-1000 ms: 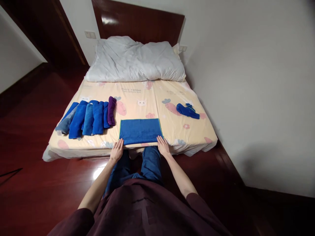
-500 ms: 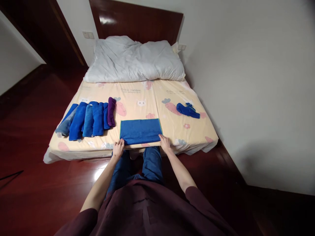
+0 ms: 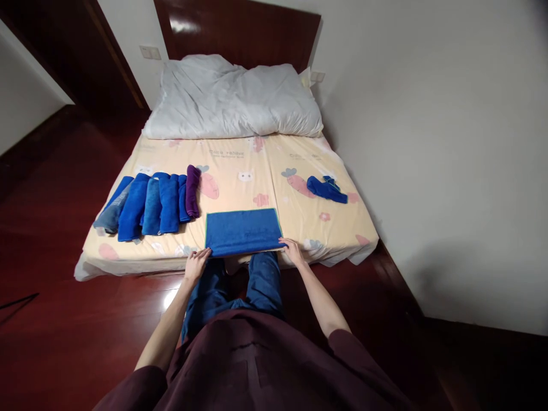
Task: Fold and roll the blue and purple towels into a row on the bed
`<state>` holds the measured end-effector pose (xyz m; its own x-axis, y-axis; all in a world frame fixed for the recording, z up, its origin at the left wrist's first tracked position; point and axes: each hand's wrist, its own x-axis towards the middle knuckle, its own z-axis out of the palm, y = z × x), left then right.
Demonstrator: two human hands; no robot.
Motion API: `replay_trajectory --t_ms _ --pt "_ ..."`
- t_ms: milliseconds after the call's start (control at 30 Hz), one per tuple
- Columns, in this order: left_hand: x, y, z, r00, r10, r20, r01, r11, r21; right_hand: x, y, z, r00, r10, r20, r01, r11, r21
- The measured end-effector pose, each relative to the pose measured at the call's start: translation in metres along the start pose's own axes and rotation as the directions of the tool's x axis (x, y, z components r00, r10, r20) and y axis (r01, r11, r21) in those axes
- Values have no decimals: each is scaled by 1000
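Note:
A blue towel (image 3: 243, 229) with green edging lies flat as a wide rectangle at the front edge of the bed. My left hand (image 3: 197, 264) pinches its near left corner. At the near right corner, my right hand (image 3: 293, 252) has its fingers closed on the towel's edge. To the left lie several rolled blue towels (image 3: 133, 206) side by side, with a purple rolled towel (image 3: 193, 191) at the right end of the row. A crumpled blue cloth (image 3: 327, 189) with green edging rests on the right side of the bed.
The bed (image 3: 240, 191) has a cream sheet with rabbit and carrot prints. A white quilt (image 3: 235, 103) is heaped by the dark wooden headboard (image 3: 240, 31). A white wall (image 3: 440, 142) runs along the right. Dark red floor (image 3: 64, 240) lies to the left.
My left hand has shifted slightly left and down with the towel's near left corner. My right hand has moved slightly right and down. The view has tilted a little.

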<state>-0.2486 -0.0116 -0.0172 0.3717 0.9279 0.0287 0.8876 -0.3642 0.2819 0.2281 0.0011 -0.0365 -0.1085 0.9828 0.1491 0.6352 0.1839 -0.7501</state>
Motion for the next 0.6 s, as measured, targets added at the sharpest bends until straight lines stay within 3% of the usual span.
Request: replay_trajectory --t_ms 233,400,600 --pt "4 -6 9 984 -133 -115 107 973 -207 3 10 11 988 69 -139 -51 990 132" --pt "9 -16 17 929 -338 -151 241 862 -447 13 16 12 977 157 -147 -124 970 210" --pt "26 -11 12 877 -468 -108 374 806 -459 28 18 15 948 265 -176 -241 959 146"
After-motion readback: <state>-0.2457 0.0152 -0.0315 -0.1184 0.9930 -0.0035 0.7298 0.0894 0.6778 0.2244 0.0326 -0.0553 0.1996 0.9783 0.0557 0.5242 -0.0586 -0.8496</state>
